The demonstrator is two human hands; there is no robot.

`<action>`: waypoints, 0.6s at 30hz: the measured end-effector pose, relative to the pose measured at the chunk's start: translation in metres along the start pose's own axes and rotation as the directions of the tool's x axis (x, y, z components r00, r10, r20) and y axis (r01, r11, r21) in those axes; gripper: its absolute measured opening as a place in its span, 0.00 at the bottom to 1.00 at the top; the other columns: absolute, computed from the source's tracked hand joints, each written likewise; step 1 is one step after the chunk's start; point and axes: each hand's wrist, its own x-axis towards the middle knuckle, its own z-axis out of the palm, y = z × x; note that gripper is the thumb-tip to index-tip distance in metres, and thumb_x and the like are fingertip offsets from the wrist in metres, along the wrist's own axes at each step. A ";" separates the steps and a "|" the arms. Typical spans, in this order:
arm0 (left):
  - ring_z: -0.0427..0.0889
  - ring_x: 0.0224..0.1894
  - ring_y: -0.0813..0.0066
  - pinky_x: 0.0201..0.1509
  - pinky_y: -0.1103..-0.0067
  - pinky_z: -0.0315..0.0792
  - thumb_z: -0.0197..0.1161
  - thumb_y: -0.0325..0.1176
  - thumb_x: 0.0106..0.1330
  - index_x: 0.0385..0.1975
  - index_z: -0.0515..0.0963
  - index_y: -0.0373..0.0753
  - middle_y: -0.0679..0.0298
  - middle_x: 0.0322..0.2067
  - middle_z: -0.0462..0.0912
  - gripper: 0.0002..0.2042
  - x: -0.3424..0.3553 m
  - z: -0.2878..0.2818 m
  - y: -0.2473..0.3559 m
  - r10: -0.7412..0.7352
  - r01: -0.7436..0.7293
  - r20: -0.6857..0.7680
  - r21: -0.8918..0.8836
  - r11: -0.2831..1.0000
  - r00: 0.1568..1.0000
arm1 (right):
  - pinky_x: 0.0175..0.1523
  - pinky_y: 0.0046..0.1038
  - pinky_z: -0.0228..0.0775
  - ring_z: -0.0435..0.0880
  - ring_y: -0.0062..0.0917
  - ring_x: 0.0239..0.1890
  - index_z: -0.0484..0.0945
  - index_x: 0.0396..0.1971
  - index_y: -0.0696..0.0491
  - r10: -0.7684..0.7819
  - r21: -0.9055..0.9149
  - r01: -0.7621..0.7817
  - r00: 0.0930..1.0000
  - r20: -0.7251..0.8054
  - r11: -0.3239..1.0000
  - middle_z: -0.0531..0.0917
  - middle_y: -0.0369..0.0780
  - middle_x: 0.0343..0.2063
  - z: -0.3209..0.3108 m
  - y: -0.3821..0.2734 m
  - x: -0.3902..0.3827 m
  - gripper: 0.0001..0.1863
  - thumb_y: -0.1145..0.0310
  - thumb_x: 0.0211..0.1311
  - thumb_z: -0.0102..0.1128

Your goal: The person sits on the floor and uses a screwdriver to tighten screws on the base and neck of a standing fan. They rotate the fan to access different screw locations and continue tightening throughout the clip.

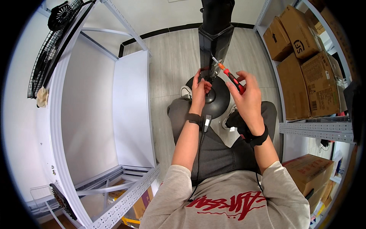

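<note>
A screwdriver [233, 77] with a red and black handle and an orange collar is held in my right hand [247, 93], between thumb and fingers. Its tip points up and left, in front of a black upright column [215, 42]. My left hand [200, 89] is at the lower end of this column, fingers curled in; what they grip, if anything, is hidden. Below both hands lies a round black base [219, 105], partly covered by my left hand. Black straps with cables sit on both my wrists; the left one carries a small grey device [207, 123].
My legs [217, 152] are bent on either side of the base, on a grey plank floor [167, 76]. A white metal rack [131, 103] stands at left. Shelving at right bears several cardboard boxes [293, 87], with another box [309, 170] lower down.
</note>
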 end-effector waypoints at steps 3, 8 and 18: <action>0.73 0.26 0.86 0.29 0.87 0.65 0.45 0.31 0.78 0.73 0.57 0.49 0.67 0.26 0.80 0.24 0.000 0.000 -0.002 0.000 0.000 0.000 -0.007 1.000 1.000 | 0.32 0.34 0.74 0.83 0.39 0.28 0.80 0.38 0.58 -0.052 -0.044 0.051 0.999 -0.009 0.998 0.80 0.46 0.27 -0.002 -0.001 0.001 0.10 0.67 0.65 0.65; 0.73 0.26 0.86 0.29 0.87 0.65 0.45 0.31 0.78 0.73 0.57 0.49 0.68 0.26 0.80 0.24 -0.001 0.003 0.000 0.001 -0.001 0.002 -0.009 1.000 1.000 | 0.33 0.37 0.74 0.83 0.41 0.29 0.77 0.41 0.58 0.021 -0.272 0.021 0.988 0.151 0.962 0.79 0.47 0.37 -0.007 0.008 0.000 0.12 0.69 0.62 0.68; 0.73 0.25 0.86 0.29 0.87 0.65 0.45 0.30 0.78 0.73 0.57 0.50 0.68 0.26 0.80 0.25 -0.001 0.002 -0.001 0.000 0.000 0.006 -0.008 1.000 1.000 | 0.32 0.38 0.75 0.83 0.42 0.29 0.76 0.41 0.58 -0.065 -0.196 0.076 0.996 0.064 0.978 0.80 0.46 0.41 -0.005 0.008 0.001 0.13 0.66 0.63 0.67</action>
